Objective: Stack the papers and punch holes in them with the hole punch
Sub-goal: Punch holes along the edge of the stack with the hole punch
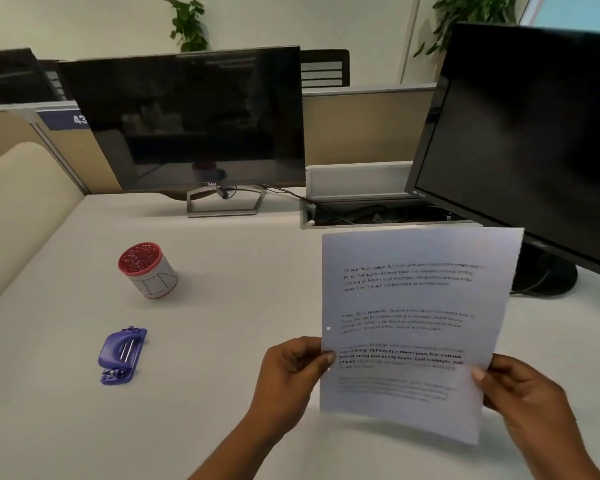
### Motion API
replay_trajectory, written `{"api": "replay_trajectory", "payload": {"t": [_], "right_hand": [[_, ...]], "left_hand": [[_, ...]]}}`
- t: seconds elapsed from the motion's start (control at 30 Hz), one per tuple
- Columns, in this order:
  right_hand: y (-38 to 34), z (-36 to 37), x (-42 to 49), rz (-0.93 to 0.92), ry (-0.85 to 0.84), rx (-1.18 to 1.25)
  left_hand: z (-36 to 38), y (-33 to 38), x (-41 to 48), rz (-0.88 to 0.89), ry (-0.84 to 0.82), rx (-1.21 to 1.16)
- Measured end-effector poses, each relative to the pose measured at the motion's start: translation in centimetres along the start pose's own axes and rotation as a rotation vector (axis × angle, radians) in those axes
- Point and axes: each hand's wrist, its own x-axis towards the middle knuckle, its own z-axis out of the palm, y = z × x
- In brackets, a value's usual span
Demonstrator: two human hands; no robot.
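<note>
Papers [416, 306] (punched) in both hands

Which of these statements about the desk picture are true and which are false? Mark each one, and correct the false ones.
1. Both hands hold the papers off the desk. True: the left hand and right hand each have a grip on a side edge.
2. The hole punch is clamped on the papers. False: it lies alone on the desk, left of the hands.
3. A punched hole shows near the papers' left edge. True.
4. The red-rimmed cup stands right of the papers. False: it stands to their left, beyond the punch.
5. Both monitors show bright pictures. False: both screens, and, are dark.
</note>
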Motion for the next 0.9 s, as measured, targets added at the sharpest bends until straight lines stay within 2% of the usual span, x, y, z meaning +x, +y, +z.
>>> {"api": "replay_trajectory", "payload": {"t": [0.13, 0.2, 0.43, 0.53, 0.77, 0.9], "right_hand": [[-1.8, -0.4, 0.0, -0.251, 0.035, -0.113], [-2.1, -0.3, 0.0, -0.293, 0.030, -0.162], [0.0, 0.3, 1.3, -0.225, -0.072, -0.129], [0.5, 0.2, 1.9, -0.200, -0.092, -0.119], [-0.1, -1.0, 4.3, -0.205, -0.008, -0.038], [-0.9, -2.0, 9.4, -0.157, 0.019, -0.076]], "left_hand": [[0.5, 1.2, 0.3, 0.237, 0.137, 0.159], [0.7, 1.1, 0.4, 0.263, 0.179, 0.180], [1.4, -1.2, 0.9, 0.082, 0.159, 0.237], [1.6, -1.6, 1.4, 0.082, 0.170, 0.224], [2.9, -0.2, 4.0, 0.044, 0.074, 0.022], [4.9, -0.3, 8.9, -0.065, 0.030, 0.107]]}}
